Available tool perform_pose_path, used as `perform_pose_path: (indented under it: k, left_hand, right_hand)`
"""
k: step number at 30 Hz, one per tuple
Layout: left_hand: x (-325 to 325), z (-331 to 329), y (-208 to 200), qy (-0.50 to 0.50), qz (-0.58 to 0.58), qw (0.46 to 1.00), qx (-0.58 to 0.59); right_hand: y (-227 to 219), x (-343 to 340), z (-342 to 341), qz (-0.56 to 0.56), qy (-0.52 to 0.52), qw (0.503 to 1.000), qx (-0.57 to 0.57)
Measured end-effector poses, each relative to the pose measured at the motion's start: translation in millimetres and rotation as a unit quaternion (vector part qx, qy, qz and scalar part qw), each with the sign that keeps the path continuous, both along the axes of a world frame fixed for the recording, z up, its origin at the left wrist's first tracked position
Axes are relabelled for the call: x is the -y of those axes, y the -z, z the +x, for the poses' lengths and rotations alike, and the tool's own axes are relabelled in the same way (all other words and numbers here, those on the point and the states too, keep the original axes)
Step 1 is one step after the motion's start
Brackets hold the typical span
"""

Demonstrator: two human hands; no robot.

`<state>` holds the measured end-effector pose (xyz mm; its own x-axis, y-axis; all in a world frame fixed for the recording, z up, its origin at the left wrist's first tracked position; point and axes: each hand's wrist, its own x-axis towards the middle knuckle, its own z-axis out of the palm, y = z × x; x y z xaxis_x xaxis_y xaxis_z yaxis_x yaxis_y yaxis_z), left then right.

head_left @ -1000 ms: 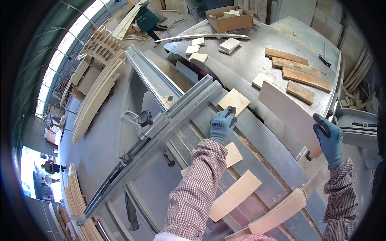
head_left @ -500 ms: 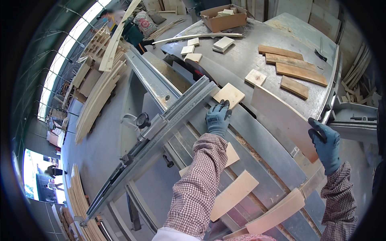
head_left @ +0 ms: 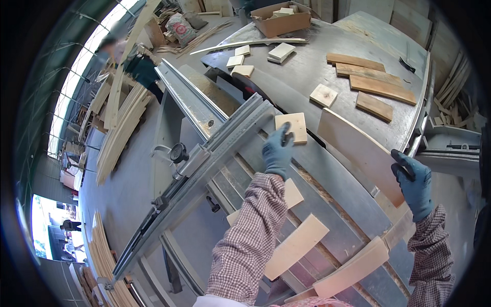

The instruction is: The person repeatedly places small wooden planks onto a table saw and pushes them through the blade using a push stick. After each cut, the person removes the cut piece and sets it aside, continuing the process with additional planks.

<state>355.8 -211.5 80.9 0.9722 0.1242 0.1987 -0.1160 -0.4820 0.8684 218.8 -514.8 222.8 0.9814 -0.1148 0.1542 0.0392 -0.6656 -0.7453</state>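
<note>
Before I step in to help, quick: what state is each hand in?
Left hand: open at the square wood block; contact unclear.
Right hand: beside the upright panel; cannot tell whether it grips.

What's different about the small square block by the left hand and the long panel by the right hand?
The block is squarish and compact; the panel is far longer. The block lies flat, while the panel appears to stand on edge. The block is pale yellow; the panel is a duller pinkish brown. Both have flat faces.
</note>
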Motion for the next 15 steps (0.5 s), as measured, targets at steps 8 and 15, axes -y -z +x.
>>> perform_pose_path:
  k: [8, 15]
  left_hand:
    - [-82.7, -13.6, 41.3, -0.074, -0.004, 0.997, 0.022]
    - [-89.3, -132.6, -34.8, 0.124, 0.312, 0.939, -0.075]
  right_hand:
    - [1.6, -23.7, -6.4, 0.046, -0.121, 0.992, 0.007]
    - [18.3, -19.9, 52.0, -0.147, -0.099, 0.984, 0.004]
